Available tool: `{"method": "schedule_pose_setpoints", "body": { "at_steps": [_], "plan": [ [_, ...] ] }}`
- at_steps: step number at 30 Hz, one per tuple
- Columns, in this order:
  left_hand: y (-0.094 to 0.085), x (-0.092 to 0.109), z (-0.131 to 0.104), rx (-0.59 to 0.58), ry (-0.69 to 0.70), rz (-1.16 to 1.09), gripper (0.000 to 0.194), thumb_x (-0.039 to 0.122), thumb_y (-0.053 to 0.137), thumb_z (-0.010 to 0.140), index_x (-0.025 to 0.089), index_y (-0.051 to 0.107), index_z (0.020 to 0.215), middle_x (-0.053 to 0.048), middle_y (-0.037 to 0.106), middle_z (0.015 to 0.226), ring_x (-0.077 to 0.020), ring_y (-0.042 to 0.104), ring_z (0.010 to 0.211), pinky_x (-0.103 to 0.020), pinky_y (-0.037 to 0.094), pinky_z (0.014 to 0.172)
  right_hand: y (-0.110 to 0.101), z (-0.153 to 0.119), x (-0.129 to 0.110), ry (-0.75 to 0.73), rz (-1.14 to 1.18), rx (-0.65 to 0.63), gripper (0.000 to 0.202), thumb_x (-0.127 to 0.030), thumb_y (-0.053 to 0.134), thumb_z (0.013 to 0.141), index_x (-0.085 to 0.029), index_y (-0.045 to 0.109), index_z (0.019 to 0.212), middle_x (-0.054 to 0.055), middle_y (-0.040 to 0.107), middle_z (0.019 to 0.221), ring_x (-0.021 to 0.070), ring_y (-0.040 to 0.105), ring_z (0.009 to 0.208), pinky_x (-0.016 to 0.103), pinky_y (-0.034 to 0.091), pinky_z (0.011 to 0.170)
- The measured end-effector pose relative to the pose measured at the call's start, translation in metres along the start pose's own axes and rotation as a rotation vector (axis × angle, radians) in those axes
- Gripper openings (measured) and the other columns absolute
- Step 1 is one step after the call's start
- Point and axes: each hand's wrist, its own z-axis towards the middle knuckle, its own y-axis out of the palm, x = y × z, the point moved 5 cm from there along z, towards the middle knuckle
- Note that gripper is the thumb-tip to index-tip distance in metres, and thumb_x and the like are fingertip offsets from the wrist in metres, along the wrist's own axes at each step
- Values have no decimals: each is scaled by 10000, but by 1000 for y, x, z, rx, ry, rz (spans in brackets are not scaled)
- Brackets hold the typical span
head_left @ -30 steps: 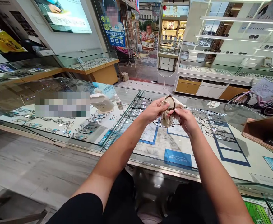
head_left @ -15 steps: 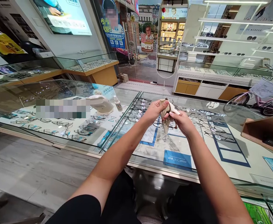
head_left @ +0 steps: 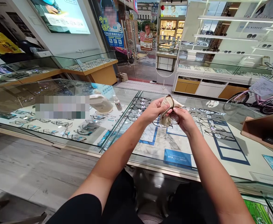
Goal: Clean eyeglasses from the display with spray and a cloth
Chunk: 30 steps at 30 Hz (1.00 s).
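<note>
Both hands meet above the glass display counter. My left hand is closed on a cream cleaning cloth, which is folded around one lens of a pair of eyeglasses. My right hand pinches the eyeglasses near the middle of the frame. One round lens shows uncovered beside the right fingers; the cloth hides much of the other. Below them, several spectacle frames lie under the glass.
A white device and a small spray bottle stand on the counter to the left. A blue card lies near the front edge. At the right is a wooden box; a pink bicycle stands beyond.
The cloth and eyeglasses have turned in my hands, so one lens now shows more plainly beside my right fingers. The cloth is spread wider at the top.
</note>
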Motion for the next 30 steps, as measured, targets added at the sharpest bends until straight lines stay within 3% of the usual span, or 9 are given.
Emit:
{"method": "schedule_pose_setpoints", "body": {
  "at_steps": [6, 10, 15, 23, 30],
  "plan": [
    [4, 3, -1, 23, 49, 77, 521, 533, 944, 764, 157, 650, 973, 23, 647, 650, -81, 560, 529, -196, 459, 551, 6, -2, 0, -9, -3, -32, 390, -585, 872, 795, -210, 837, 894, 66, 814, 866, 228, 738, 791, 355, 594, 771],
    [5, 2, -2, 118, 96, 126, 532, 646, 847, 831, 165, 629, 898, 32, 613, 564, -77, 508, 431, -194, 404, 449, 14, -4, -3, -22, -34, -79, 423, -624, 874, 783, -211, 833, 866, 68, 807, 835, 245, 750, 798, 373, 597, 805],
    [2, 1, -1, 114, 104, 101, 612, 764, 718, 880, 157, 641, 846, -4, 638, 551, -97, 530, 395, -218, 417, 421, 15, -5, -3, -23, -62, -81, 412, -616, 853, 817, -210, 839, 882, 67, 813, 869, 239, 746, 831, 364, 590, 841],
    [-3, -6, 8, 91, 85, -76, 552, 662, 840, 835, 134, 698, 909, -15, 700, 678, -107, 639, 563, -208, 524, 557, 7, -2, -8, -61, 19, -22, 378, -593, 874, 797, -227, 852, 889, 50, 817, 894, 231, 739, 853, 363, 601, 872],
    [-15, -12, 10, 249, 19, -171, 429, 526, 806, 930, 111, 709, 980, -56, 753, 790, -139, 700, 672, -242, 570, 661, -8, -6, -26, -203, 21, 120, 336, -580, 826, 840, -252, 849, 910, 48, 822, 962, 210, 703, 813, 340, 582, 782]
  ]
}}
